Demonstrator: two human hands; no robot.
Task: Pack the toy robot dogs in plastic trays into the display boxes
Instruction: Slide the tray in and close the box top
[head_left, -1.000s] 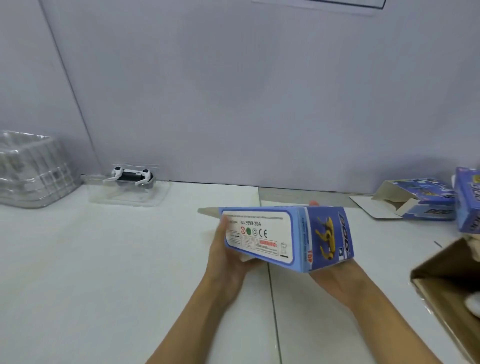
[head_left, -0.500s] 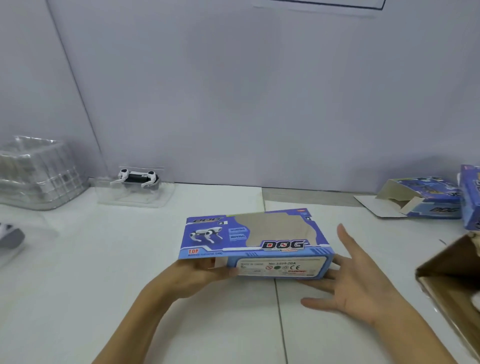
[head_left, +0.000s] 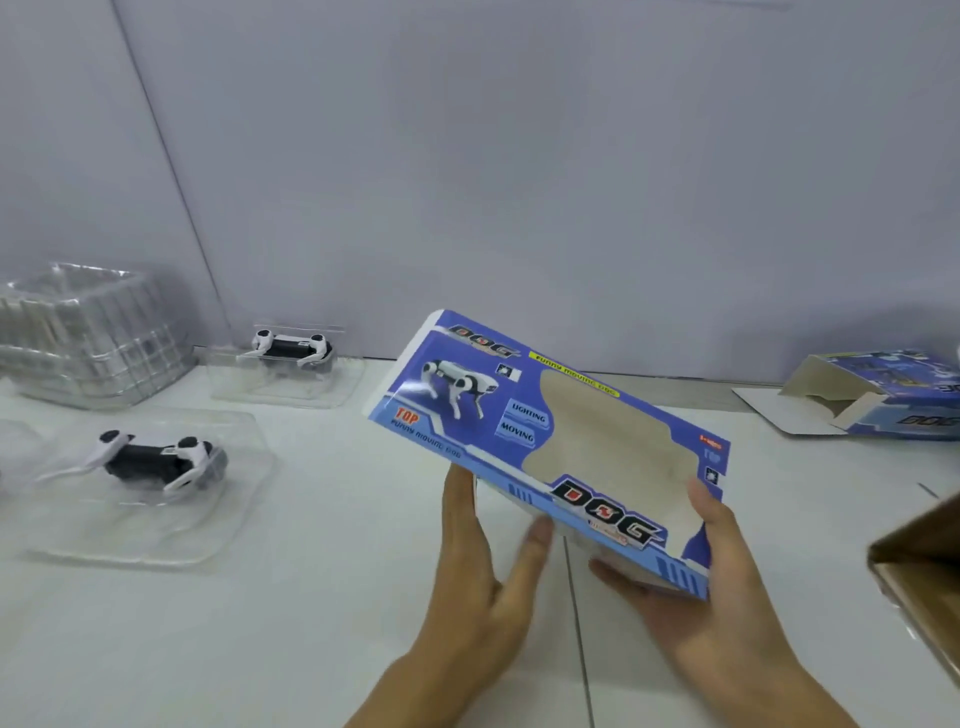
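two bare forearms; hands (head_left: 483, 587) ungloved; no visible sleeves

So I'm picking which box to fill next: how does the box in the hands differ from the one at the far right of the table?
The held display box is off the table, tilted, window side up, gripped by the right hand with the left hand touching it. The far-right box lies on the table untouched, an end flap folded open. Both are blue with DOG lettering.
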